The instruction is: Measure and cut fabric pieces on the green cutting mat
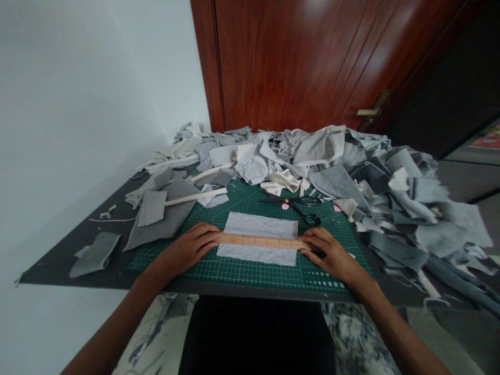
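Observation:
A wooden ruler [261,241] lies lengthwise across a light grey rectangle of fabric [260,225] on the green cutting mat [250,277]. My left hand [195,246] grips the ruler's left end between thumb and fingers. At the opposite end my right hand [325,250] pinches the ruler, its fingers bent over the wood. The fabric shows above and below the ruler, its right edge near my right fingertips. Black scissors [299,203] rest with spread handles just beyond the fabric, beside a small pink piece [285,206].
Heaped grey and white fabric scraps [269,156] line the back of the table, with another heap [422,208] at the right. Cut grey pieces [156,208] lie at the left. A white wall [97,104] and a brown door [289,67] stand close behind.

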Tool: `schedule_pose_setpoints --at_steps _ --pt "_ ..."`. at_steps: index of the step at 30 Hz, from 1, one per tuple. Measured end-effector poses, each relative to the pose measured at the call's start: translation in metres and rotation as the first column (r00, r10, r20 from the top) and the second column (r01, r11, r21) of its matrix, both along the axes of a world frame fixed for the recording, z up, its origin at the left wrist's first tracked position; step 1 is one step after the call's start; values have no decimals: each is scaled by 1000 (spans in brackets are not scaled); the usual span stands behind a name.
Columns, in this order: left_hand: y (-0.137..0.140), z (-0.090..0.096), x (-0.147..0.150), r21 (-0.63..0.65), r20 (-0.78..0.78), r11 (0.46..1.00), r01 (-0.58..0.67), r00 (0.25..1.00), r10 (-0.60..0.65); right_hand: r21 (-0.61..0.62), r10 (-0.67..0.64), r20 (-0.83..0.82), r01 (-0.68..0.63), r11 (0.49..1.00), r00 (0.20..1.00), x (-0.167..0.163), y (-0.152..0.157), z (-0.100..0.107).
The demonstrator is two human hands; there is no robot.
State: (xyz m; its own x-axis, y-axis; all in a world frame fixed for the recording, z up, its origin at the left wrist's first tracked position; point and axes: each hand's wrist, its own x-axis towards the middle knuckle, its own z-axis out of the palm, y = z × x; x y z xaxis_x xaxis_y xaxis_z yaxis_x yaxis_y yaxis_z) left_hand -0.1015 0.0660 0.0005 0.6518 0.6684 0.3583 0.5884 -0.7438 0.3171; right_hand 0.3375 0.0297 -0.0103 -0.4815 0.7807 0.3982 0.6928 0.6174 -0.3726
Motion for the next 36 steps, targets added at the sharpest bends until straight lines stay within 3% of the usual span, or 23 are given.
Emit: schedule_pose_setpoints --at_steps 6,21,36 --pt "-1 1 -1 37 -10 999 24 1000 -24 42 9 34 -10 999 999 1 -2 1" --pt "-3 1 -2 82 -28 996 46 999 -44 15 35 21 -35 999 999 -1 -6 7" --pt "0 -1 -3 26 11 999 22 1000 -22 -52 27 -2 -27 998 1000 0 -7 11"
